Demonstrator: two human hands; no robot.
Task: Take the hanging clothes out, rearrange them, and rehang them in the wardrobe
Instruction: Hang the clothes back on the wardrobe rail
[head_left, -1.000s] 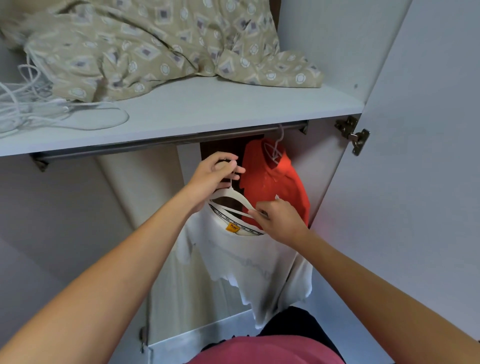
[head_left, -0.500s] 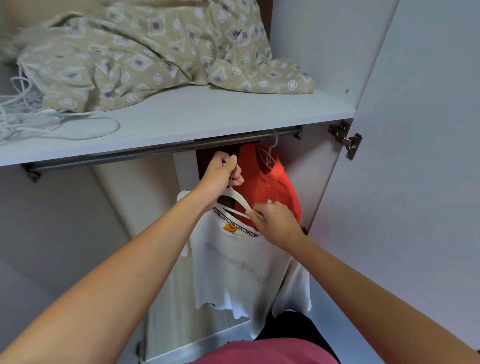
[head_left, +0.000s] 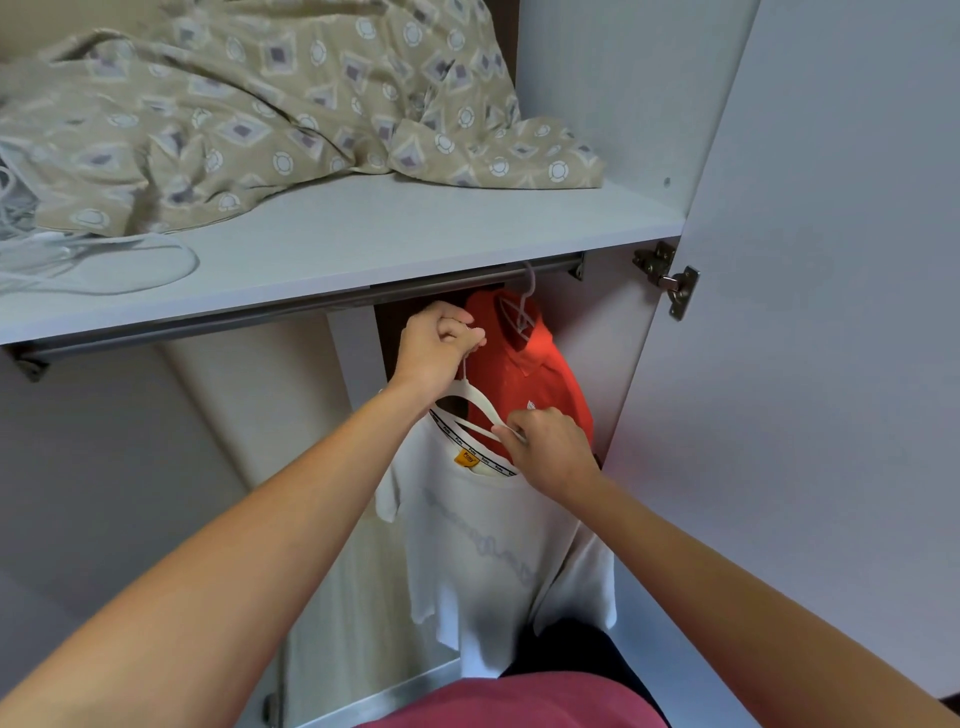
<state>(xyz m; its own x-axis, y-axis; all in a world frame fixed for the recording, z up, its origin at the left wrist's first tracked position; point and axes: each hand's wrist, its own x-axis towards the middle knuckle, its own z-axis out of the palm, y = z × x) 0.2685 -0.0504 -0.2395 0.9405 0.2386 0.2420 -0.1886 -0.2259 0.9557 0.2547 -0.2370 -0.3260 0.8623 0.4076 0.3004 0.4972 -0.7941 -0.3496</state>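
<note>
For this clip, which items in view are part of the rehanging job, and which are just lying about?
In the job: white T-shirt; its white hanger, gripped by the left hand and pinched by the right hand; red shirt hanging on the rail.
Lying about: patterned cloth; white cord on the shelf.

My left hand (head_left: 436, 348) gripping the white hanger (head_left: 480, 402) hook below the rail (head_left: 291, 314), my right hand (head_left: 550, 449) pinching its arm, white T-shirt (head_left: 483, 551) hanging, orange-red polo shirt (head_left: 535, 384) behind
</note>
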